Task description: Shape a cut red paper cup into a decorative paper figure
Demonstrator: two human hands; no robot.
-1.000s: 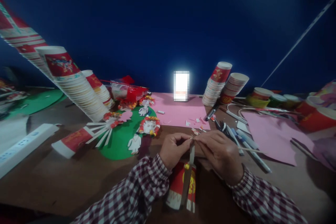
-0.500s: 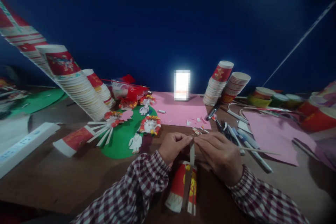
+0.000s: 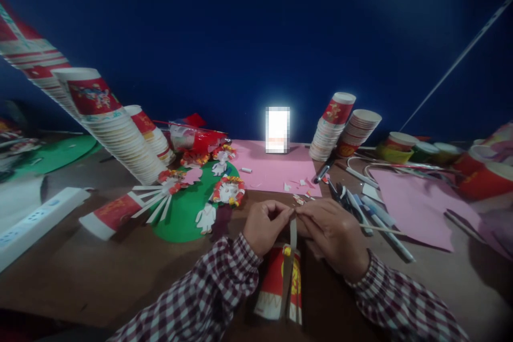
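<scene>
A red paper cup point(image 3: 272, 270) with a yellow print lies on the table below my hands, its side cut into strips. One narrow paper strip point(image 3: 293, 235) rises from it to my fingertips. My left hand point(image 3: 264, 226) is closed, thumb and forefinger pinching the strip's upper end. Opposite it, my right hand point(image 3: 334, 235) is closed in a pinch at the same spot, the fingertips of both nearly touching. From behind the right hand a thin wooden stick point(image 3: 382, 229) sticks out to the right; its grip inside the fingers is mostly hidden.
Tall stacks of paper cups point(image 3: 116, 123) lean at the left, with more cup stacks point(image 3: 331, 125) at the back right. Paper cutouts lie on a green sheet point(image 3: 176, 224). Scraps dot a pink sheet point(image 3: 260, 184). Pens point(image 3: 385, 224) and a white power strip point(image 3: 36, 222) flank my arms.
The thin stick's free end has shifted left toward my right hand, which has turned slightly. The cup has tilted a little beneath the strip. Both hands keep their pinch.
</scene>
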